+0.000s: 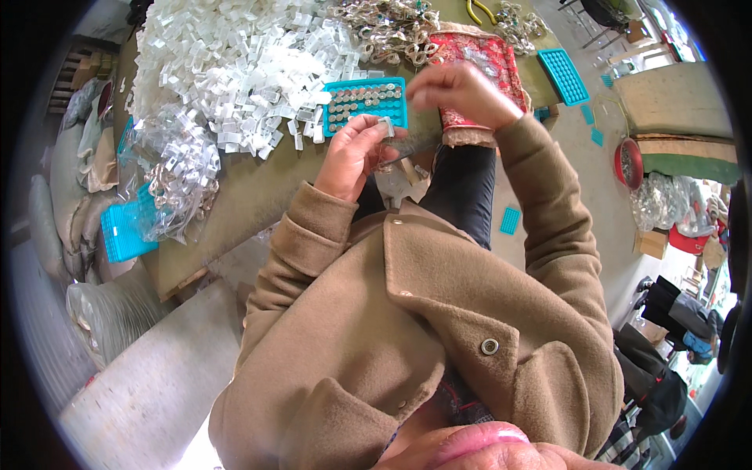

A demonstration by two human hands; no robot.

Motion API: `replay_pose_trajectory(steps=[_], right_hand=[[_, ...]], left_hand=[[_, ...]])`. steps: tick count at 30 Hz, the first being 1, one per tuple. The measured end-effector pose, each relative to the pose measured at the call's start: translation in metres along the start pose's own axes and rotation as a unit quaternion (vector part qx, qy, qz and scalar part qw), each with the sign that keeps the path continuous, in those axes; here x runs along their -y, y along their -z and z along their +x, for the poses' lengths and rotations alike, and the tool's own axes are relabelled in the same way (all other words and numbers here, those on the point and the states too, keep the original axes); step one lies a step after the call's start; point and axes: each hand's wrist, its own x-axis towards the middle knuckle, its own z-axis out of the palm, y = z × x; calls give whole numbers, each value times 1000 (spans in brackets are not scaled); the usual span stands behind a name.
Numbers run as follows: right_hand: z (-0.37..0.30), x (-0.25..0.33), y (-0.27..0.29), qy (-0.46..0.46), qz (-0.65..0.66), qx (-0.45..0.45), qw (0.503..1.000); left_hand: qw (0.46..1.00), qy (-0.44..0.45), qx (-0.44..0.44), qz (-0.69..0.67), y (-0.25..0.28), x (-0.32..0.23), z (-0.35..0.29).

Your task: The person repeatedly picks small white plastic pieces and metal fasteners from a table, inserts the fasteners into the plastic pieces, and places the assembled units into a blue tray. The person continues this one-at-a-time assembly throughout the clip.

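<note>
Landmark: the teal tray (394,110), rows of pockets, on the tabletop (235,210).

Items, largest first:

1. Heap of clear plastic pieces (227,66), loose and boxy; left of and beyond the teal tray, its near edge reaching the tray's side.

2. Red patterned cloth (507,72); right of the teal tray, partly under the right hand.

3. Tangle of shiny metal pieces (388,31); beyond the teal tray.

4. Clear bag (184,164) with small pieces inside; left of the teal tray and nearer the person.

5. Left hand (354,157): at the teal tray's near edge, thumb and fingers pinched on a small pale piece.

6. Right hand (458,90): raised just right of the teal tray, fingers bent (blurred; whether they hold anything, cannot tell).

7. Round metal pieces (364,97): seated in rows within the teal tray, part-filled.

8. Small pale piece (386,126): at the left fingertips, over the teal tray's near right corner.

Step in hand, as judged: handling one piece at a time beside the tray. The next move would call for a steady left pinch and a fine, accurate right fingertip grip.
</note>
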Motion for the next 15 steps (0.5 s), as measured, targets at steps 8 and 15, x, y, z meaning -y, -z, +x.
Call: replay_pose_trajectory(steps=[8,15], right_hand=[[75,-43,58,55,-473,-248,844],[83,-38,58,130,-513,-209,822]], left_hand=[[998,13,7,-53,4,5,10],[998,40,1,-56,9,-1,12]])
